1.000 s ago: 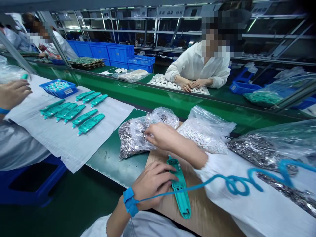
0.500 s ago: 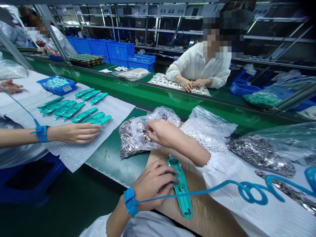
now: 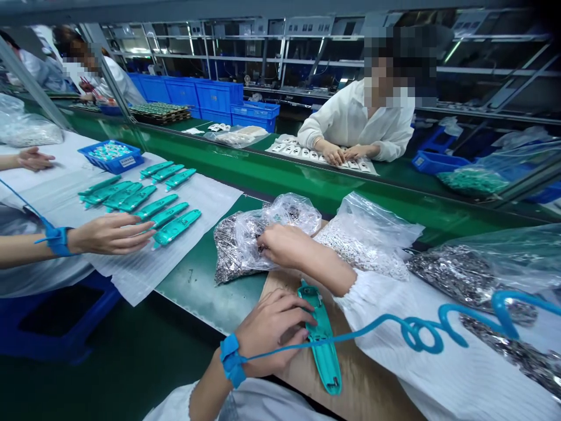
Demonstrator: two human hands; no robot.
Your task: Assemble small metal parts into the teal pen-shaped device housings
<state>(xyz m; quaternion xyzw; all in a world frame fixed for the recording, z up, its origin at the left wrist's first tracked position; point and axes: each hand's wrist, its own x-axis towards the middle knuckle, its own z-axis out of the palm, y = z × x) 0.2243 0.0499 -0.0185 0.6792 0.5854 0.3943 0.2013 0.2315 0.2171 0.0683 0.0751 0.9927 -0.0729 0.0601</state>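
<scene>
Two hands — left [image 3: 272, 332] pins casing [image 3: 328, 362], right [image 3: 284, 245] pinches bag [image 3: 291, 213].

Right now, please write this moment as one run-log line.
left hand: holds teal housing on wooden board | right hand: touches bag of metal parts

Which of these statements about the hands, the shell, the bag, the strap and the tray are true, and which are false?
1. The left hand holds a teal shell down on the wooden board. True.
2. The right hand holds a screwdriver. False: its fingers are at a clear bag of small metal parts.
3. The blue strap sits on the left wrist. True.
4. The blue tray stands on the board. False: it stands far to the left, on a white sheet.
</scene>
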